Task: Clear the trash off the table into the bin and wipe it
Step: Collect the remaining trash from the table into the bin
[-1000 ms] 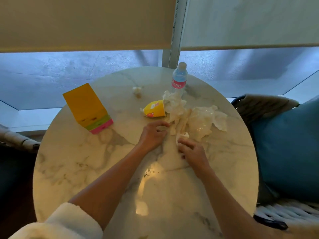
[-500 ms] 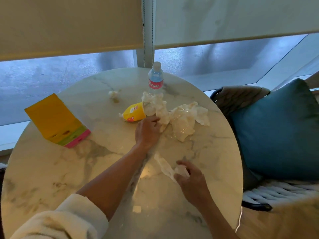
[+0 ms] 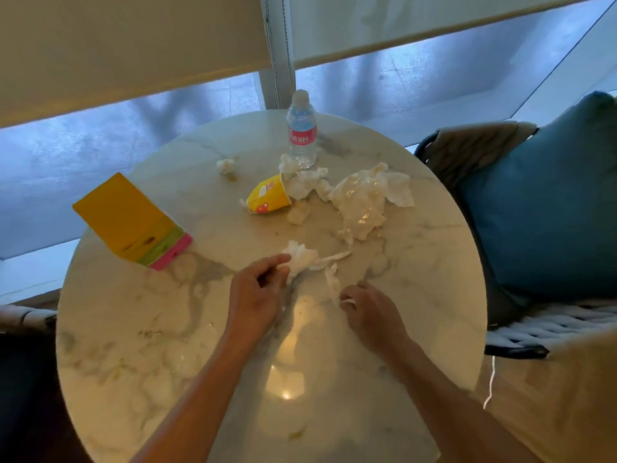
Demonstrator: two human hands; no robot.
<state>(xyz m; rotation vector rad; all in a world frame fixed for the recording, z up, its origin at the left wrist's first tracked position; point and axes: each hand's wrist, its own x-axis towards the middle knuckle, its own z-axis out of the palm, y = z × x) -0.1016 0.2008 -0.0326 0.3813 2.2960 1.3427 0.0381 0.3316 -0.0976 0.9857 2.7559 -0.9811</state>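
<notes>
On the round marble table (image 3: 140,345) my left hand (image 3: 257,292) pinches a crumpled white tissue (image 3: 302,259) near the middle. My right hand (image 3: 370,312) pinches the end of a thin torn tissue strip (image 3: 332,284) just to the right of it. Further back lie a tipped yellow paper cup (image 3: 267,197), more crumpled tissues (image 3: 307,185), a clear crumpled plastic wrapper (image 3: 364,202) and a small tissue ball (image 3: 226,166). No bin is in view.
A water bottle (image 3: 301,132) stands upright at the table's far edge. A yellow packet with a pink and green end (image 3: 130,223) lies at the left. A chair with a blue cushion (image 3: 547,202) stands close on the right. Window and blinds lie behind.
My left hand has drawn back from the pile toward me with a crumpled tissue. My right hand has stayed near the table's middle, holding the tissue strip.
</notes>
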